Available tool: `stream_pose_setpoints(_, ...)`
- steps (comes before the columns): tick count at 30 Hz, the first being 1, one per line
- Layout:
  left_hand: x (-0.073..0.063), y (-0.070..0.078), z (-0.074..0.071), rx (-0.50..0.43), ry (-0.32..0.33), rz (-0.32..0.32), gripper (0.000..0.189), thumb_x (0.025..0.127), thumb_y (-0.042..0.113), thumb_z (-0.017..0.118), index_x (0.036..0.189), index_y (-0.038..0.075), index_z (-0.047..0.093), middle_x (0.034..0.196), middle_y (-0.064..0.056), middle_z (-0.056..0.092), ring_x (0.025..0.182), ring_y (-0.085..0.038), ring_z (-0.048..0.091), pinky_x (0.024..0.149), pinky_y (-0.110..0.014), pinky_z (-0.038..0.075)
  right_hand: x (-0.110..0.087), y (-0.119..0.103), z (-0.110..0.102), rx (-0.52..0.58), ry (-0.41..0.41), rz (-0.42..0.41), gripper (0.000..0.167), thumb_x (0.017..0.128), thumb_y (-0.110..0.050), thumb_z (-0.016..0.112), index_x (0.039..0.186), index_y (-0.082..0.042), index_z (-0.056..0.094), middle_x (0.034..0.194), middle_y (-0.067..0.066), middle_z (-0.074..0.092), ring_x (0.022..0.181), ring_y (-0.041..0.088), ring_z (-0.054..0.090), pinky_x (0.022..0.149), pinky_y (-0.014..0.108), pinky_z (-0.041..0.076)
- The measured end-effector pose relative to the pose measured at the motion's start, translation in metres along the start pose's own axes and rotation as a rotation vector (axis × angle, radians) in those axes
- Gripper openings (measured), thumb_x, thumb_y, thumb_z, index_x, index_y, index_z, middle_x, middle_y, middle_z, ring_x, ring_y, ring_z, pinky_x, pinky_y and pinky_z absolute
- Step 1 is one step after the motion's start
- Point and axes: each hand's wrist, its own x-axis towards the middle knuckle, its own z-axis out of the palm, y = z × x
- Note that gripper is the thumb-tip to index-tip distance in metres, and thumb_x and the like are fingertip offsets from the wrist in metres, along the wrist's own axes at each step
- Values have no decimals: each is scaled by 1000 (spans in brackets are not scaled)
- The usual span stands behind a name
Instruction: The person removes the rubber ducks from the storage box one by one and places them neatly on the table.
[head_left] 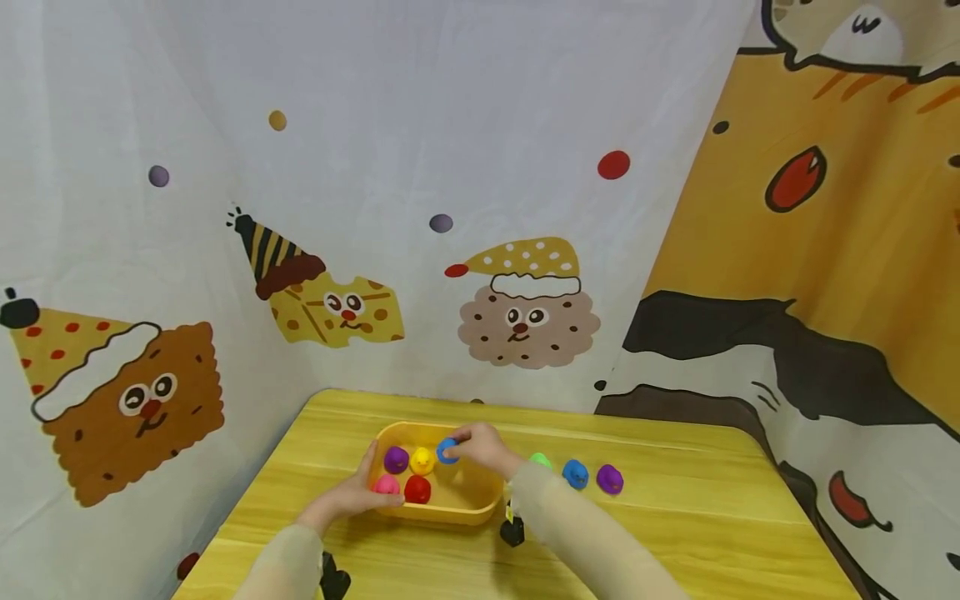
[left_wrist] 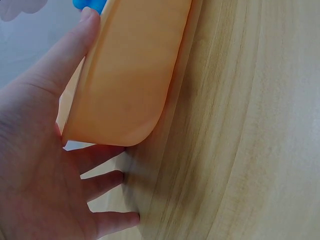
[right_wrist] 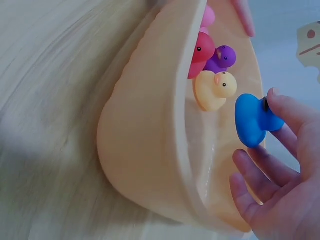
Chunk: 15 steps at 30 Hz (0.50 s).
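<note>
Two pale, soft sleeves come in nearest, the left sleeve [head_left: 285, 562] and the right sleeve [head_left: 596, 529], each leading to a bare hand. The left hand [head_left: 351, 493] is spread rather than clenched: its thumb rests along the rim of a smooth orange plastic tub [head_left: 450, 515], and its other fingers splay outside at the end wall. The tub is a rounded oblong with curved corners and a slim lip.

Inside it, close by the left thumb, lie a pink rubber duck [head_left: 387, 486] and a glossy red rubber duck [head_left: 417, 491]. Farther off, between the two hands, sit a purple rubber duck [head_left: 396, 460] and a yellow rubber duck [head_left: 422, 461], plump and round-headed.

The right hand [head_left: 483, 448] pinches a smooth blue rubber duck [right_wrist: 250, 122] between thumb and forefinger, its other fingers loosely bent. That duck is over the tub, just right of the yellow one.

To the right of the right hand, on the streaky wood-grain tabletop [head_left: 697, 517], stand a green rubber duck [head_left: 540, 460], partly hidden by the arm, a second blue duck [head_left: 576, 474] and a second purple duck [head_left: 610, 479].

Well beyond both hands hangs a softly creased cloth backdrop [head_left: 360, 150], printed with a cheese wedge [head_left: 345, 312] and a scalloped cookie [head_left: 528, 333].
</note>
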Motion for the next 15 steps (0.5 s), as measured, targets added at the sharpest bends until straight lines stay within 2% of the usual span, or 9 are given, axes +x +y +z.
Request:
stream_pose_setpoints(2,1,-1,-1,7,-16,9,125,80,37,79,151,2,-18,153,-38,-3,135,-60,14,107,-69,14,-3,-2,-2,-7,-7,-2,24,82,-19,79,100,-3,75,89,-1,70,81,13,60,77,32,52)
stream_pose_setpoints(9,9,-15,-2,-26,-6,16,129,76,41,82,153,7,-16,153,-37,-3,135,-59,13,107,-69,14,-11,1,-9,-51,-33,-44,22,82,-19,79,99,-6,76,93,0,72,87,14,62,80,34,52)
stream_pose_setpoints(15,5,-6,-1,-11,-14,-15,127,78,39,81,152,8,-17,155,-34,-4,137,-57,12,108,-68,12,-18,-2,-21,-43,-52,-55,23,83,-20,78,102,-9,76,98,0,71,94,18,62,84,38,51)
